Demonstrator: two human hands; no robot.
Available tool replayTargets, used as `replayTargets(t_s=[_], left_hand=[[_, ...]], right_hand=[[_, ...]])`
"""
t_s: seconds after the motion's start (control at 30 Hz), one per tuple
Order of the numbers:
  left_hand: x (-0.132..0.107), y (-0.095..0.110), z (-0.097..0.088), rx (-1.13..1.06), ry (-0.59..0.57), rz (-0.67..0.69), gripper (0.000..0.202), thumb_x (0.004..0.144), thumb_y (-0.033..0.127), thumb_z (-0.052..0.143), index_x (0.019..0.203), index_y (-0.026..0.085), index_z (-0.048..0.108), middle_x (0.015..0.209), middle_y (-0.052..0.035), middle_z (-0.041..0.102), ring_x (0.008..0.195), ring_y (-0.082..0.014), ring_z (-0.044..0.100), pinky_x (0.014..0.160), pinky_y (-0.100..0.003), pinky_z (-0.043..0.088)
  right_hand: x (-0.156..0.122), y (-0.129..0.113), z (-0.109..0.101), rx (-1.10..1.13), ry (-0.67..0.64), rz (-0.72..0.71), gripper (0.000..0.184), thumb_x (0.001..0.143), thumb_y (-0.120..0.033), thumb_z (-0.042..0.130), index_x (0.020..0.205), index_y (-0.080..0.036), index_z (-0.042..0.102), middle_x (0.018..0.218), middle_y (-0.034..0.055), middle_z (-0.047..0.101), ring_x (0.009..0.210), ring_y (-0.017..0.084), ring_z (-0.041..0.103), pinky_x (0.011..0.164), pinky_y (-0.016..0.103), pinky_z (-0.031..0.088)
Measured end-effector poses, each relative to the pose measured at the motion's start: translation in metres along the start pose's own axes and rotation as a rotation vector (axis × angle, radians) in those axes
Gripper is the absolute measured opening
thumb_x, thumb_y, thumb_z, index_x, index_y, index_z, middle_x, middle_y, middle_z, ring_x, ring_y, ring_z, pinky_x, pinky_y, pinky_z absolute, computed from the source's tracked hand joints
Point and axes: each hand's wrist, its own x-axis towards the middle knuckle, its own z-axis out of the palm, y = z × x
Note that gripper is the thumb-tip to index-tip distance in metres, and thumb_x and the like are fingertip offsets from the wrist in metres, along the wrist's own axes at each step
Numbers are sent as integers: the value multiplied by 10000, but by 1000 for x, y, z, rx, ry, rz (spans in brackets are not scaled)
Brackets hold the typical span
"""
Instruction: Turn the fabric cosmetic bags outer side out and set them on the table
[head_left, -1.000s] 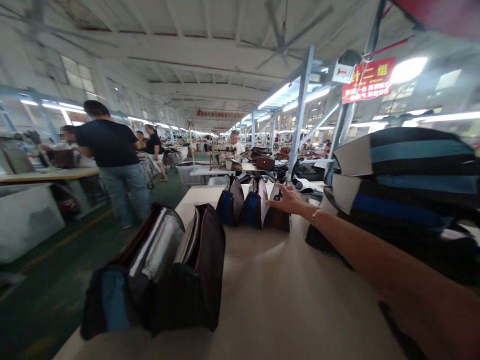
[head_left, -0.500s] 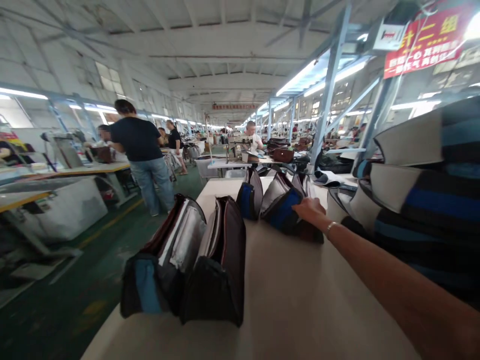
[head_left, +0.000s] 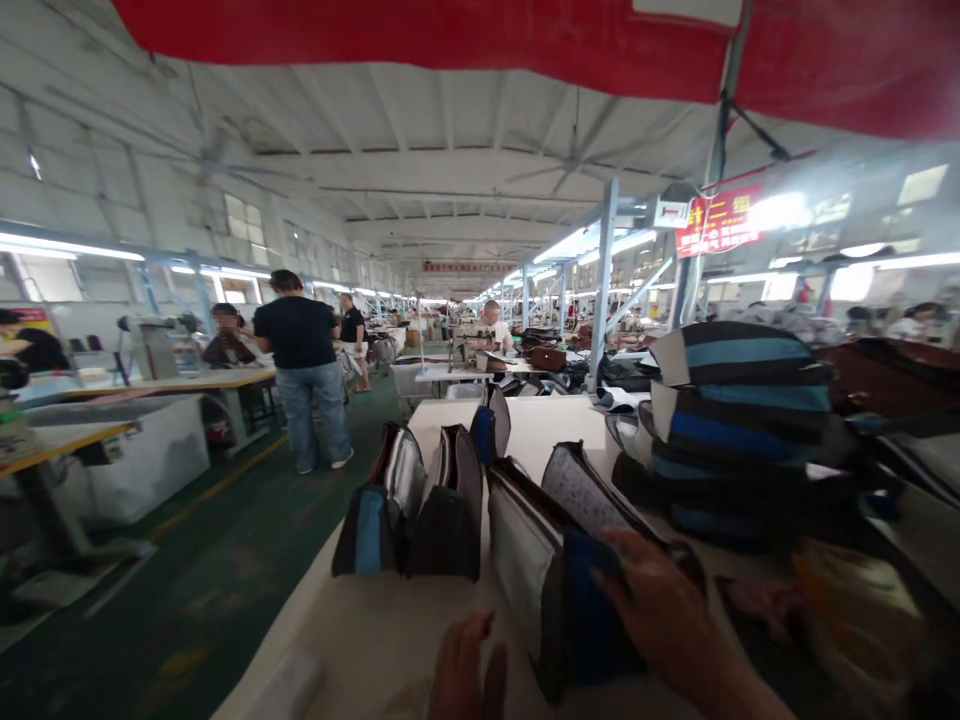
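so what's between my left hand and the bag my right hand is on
Nothing but bare tabletop, head view: left hand sits just left of the bag.

Right hand (head_left: 660, 615): clasps the near bag (head_left: 540, 570) by its blue end, on the table (head_left: 375, 640).
Left hand (head_left: 465, 675): fingers loose, at the frame's bottom edge, just beside that bag.
Beyond: two bags (head_left: 420, 500) upright; striped stack (head_left: 739, 420) at right.
Aisle: a person (head_left: 304, 370) standing, back turned.
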Motion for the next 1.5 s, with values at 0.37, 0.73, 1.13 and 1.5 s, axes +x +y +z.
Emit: replayTargets(t_s=[0.37,0.73,1.13,1.5], left_hand=[[5,139,-133,-558,-360,140,540,916,645,510,1209,194,565,1038,-63,621,942,-216,587,821,-316,455],[10,132,-130,-674,-991,-56,475,837,591,674,973,142,594,848,11,545,780,-137,475,713,-242,384],[3,156,-98,-875,-1116,-319,366,771,447,776,862,107,674,755,5,573,675,-111,466,627,-222,347],[14,158,-127,-598,-1148,-242,275,828,376,690,898,111,717,712,27,536,644,-100,412,581,-229,295]], right_hand=[[-77,-95,-105,727,-132,-34,331,988,-404,496,731,-222,598,940,61,605,832,190,621,719,295,513],[-132,-102,-96,1021,-120,273,369,957,-463,559,709,-198,621,876,50,579,850,192,570,721,285,452],[-95,-62,-117,1163,-234,99,302,914,-437,640,1093,-199,591,1100,72,584,1079,224,547,947,341,430],[-67,-47,-107,1067,-752,23,440,751,-553,780,848,-150,634,766,-20,540,718,125,459,611,232,347]])
